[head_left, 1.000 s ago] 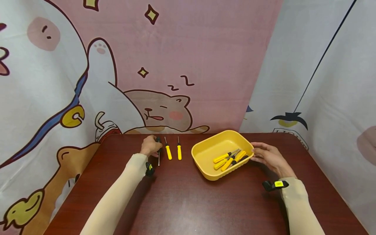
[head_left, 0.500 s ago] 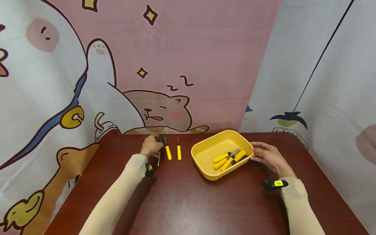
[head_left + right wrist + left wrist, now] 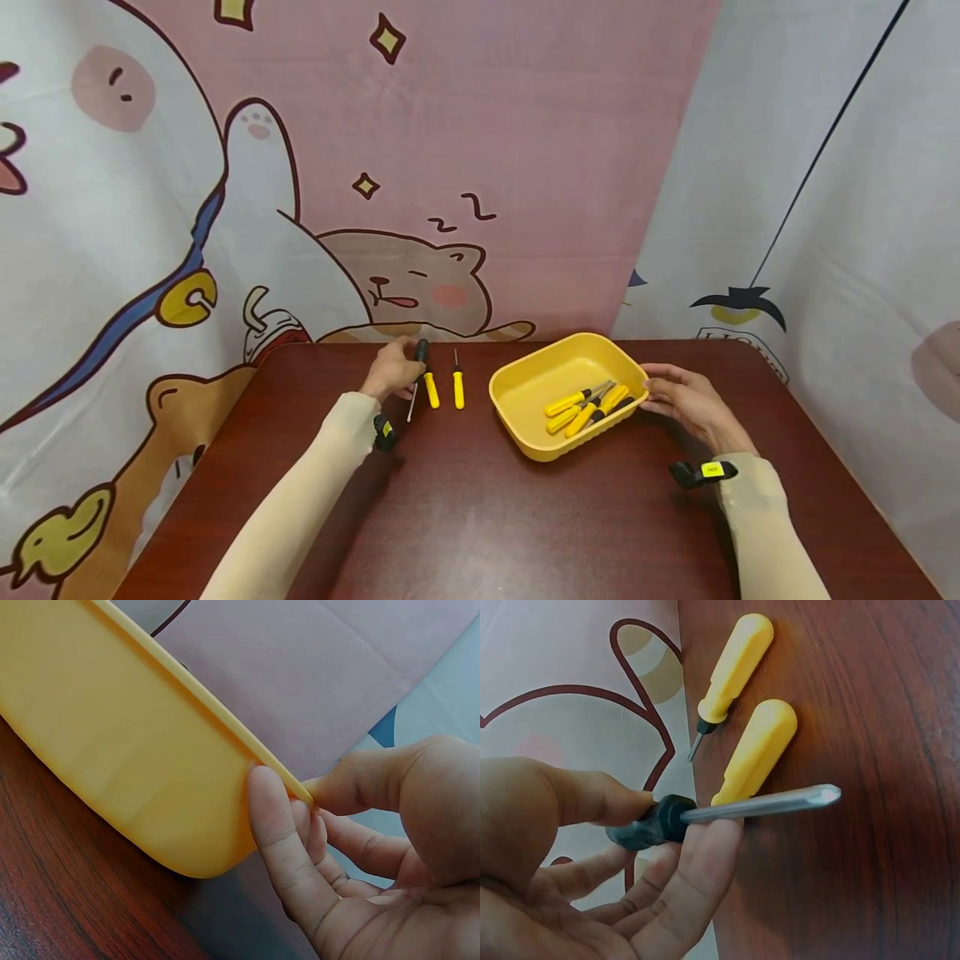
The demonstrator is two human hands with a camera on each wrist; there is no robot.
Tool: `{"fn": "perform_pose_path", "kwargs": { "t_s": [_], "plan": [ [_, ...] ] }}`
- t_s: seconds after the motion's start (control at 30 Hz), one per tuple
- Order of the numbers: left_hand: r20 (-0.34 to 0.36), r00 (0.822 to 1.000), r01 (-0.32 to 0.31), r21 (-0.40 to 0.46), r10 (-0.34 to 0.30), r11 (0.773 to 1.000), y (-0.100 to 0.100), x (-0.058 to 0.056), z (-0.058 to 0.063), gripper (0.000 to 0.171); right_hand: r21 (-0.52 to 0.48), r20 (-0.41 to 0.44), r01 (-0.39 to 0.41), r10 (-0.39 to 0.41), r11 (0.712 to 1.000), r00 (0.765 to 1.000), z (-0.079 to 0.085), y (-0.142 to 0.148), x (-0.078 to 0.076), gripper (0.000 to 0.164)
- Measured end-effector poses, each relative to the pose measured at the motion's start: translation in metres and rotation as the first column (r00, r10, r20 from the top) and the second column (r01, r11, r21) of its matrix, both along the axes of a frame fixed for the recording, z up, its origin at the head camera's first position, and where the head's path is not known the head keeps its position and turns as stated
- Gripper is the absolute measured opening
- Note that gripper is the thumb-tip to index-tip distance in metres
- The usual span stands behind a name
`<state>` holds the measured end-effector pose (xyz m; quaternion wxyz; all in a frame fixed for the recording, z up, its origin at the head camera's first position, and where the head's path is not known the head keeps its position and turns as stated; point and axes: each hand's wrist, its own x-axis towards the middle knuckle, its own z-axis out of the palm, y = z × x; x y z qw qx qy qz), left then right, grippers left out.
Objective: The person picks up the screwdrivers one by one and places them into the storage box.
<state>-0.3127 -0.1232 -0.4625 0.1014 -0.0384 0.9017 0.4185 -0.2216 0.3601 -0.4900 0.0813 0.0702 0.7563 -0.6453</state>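
A dark-handled screwdriver (image 3: 761,805) with a bare metal shaft is pinched between the thumb and fingers of my left hand (image 3: 392,372). In the left wrist view its shaft points right, above the table. Right beside it lies a yellow-handled screwdriver (image 3: 431,390), and a second yellow screwdriver (image 3: 459,390) lies a little farther right. My right hand (image 3: 688,402) pinches the rim of a yellow plastic bin (image 3: 525,377) at its right side, thumb on the rim and fingers against the outer wall. Several yellow screwdrivers (image 3: 577,410) lie heaped inside the bin.
The dark red-brown table (image 3: 480,517) ends at the back against a cartoon-printed cloth (image 3: 562,167). More cloth hangs along both sides. The bin stands right of the table's middle.
My left hand has shifted slightly right with the dark-handled screwdriver, which now tilts more and overlaps the nearer yellow one. The right hand and bin have stayed put.
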Motion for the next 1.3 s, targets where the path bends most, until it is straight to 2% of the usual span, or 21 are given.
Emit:
{"fn": "perform_pose_path", "kwargs": {
  "t_s": [0.17, 0.4, 1.03, 1.3],
  "plan": [
    [-0.006, 1.0, 0.031, 0.025, -0.031, 0.999, 0.002, 0.001, 0.002, 0.056, -0.001, -0.002, -0.001, 0.001, 1.0, 1.0, -0.001, 0.001, 0.0, 0.053],
    [-0.057, 0.993, 0.105, 0.051, -0.102, 0.993, 0.005, 0.006, 0.006, 0.055, 0.0, -0.006, -0.005, 0.005, 1.0, 1.0, -0.002, 0.002, -0.002, 0.055],
    [-0.071, 0.986, 0.154, 0.075, -0.149, 0.985, 0.017, 0.012, 0.013, 0.057, 0.021, -0.005, -0.008, 0.008, 1.0, 1.0, 0.0, -0.001, 0.001, 0.054],
    [-0.095, 0.979, 0.184, 0.057, -0.178, 0.981, 0.023, 0.014, 0.018, 0.053, 0.017, 0.004, -0.01, 0.01, 1.0, 1.0, 0.001, 0.0, 0.001, 0.055]
  ]
}}
